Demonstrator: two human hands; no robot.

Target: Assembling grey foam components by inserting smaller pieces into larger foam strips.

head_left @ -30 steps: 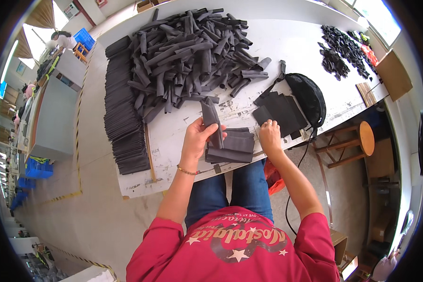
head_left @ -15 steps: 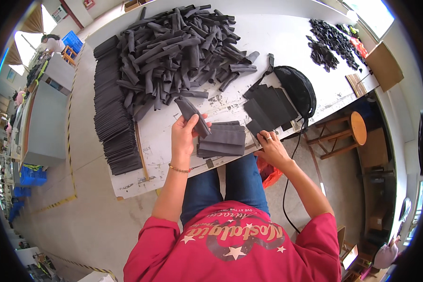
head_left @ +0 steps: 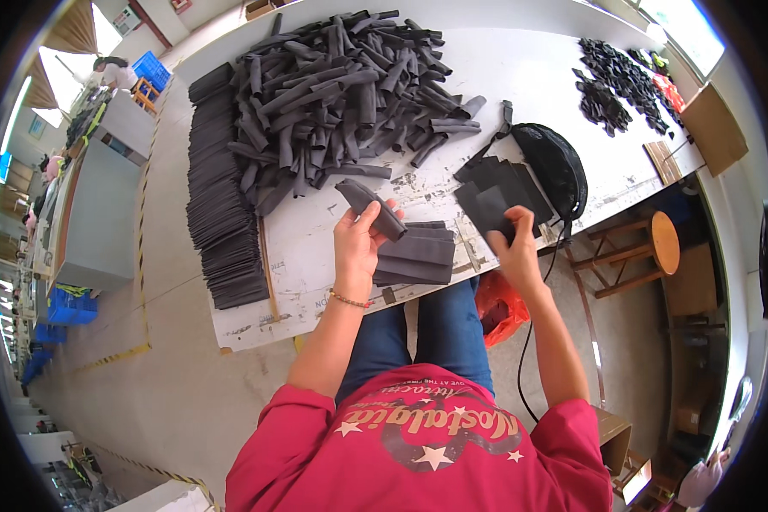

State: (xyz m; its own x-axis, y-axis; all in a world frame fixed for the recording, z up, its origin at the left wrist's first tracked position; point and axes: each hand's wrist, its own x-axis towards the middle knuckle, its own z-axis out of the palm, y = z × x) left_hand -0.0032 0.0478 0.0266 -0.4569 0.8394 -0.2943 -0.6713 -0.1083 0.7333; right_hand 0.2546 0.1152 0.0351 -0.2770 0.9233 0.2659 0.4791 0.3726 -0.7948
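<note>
My left hand [head_left: 363,241] is closed around a dark grey folded fabric piece [head_left: 369,205], held tilted above the table. Just below it lies a small stack of dark grey folded pieces [head_left: 420,256] at the table's near edge. To the right, my right hand [head_left: 518,252] has its thumb and fingers closed on the near corner of a flat black fabric piece [head_left: 489,205]. That piece looks slightly raised over a fanned stack of flat black pieces [head_left: 525,185]. A black rounded bag [head_left: 553,166] with a strap touches this stack's right side.
A big heap of rolled dark fabric pieces [head_left: 341,94] covers the far left table, beside a long row of stacked pieces [head_left: 222,196]. Small black parts [head_left: 610,81] lie far right. A black cord hangs past the near edge, near a wooden stool [head_left: 661,243] and red bag [head_left: 499,311].
My right hand has lifted and curled its fingers at the flat black stack, with a piece now shifted there. My left hand still holds its fabric piece. The whole view has shifted slightly.
</note>
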